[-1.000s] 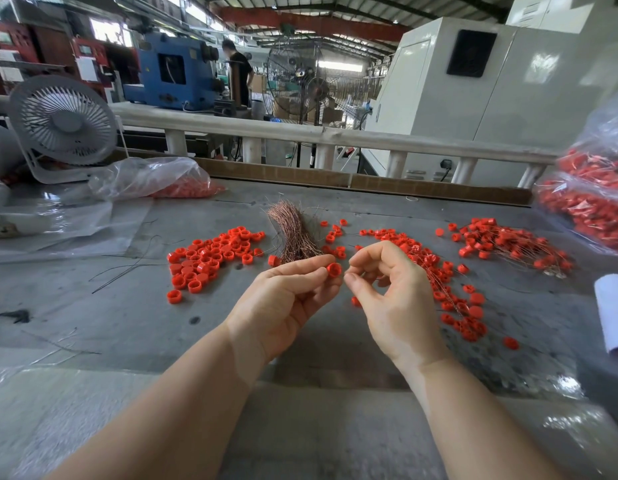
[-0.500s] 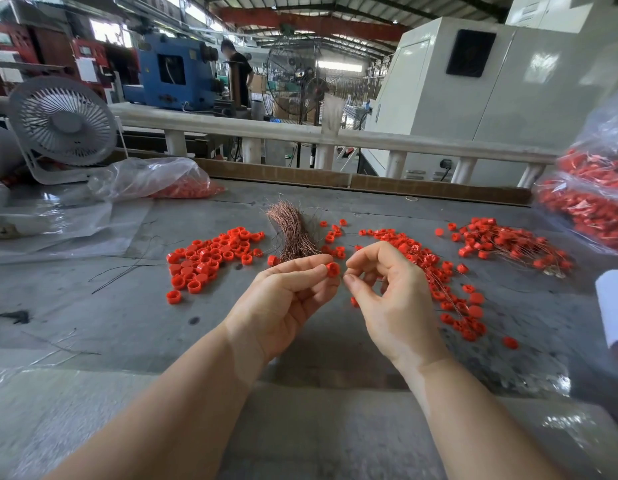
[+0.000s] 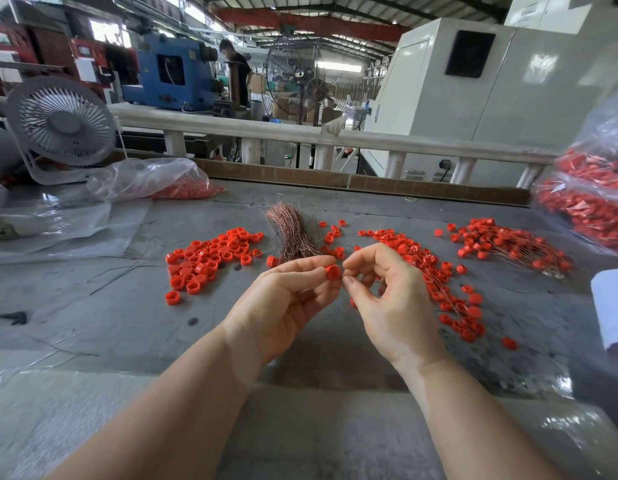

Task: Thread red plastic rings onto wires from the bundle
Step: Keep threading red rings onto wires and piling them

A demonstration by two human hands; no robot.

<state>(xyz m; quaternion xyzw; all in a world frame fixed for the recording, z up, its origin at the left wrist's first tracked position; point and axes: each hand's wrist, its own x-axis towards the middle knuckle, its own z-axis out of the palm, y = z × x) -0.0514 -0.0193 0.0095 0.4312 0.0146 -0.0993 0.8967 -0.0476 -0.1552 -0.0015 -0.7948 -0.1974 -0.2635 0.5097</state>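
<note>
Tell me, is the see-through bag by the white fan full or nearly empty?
Nearly empty. The clear bag lies flat and crumpled on the table, with only a small heap of red rings at one end.

one red ring [image 3: 332, 272] mid-air, loose red rings [image 3: 210, 259] beside upright copper wire bundle [image 3: 293, 233]

Whatever the right hand [image 3: 392, 299] pinches is too thin to make out, perhaps a wire. The left hand [image 3: 283, 299] covers part of the red ring [image 3: 332, 272]. The bag of red pieces [image 3: 591, 202] runs off the right edge.
</note>
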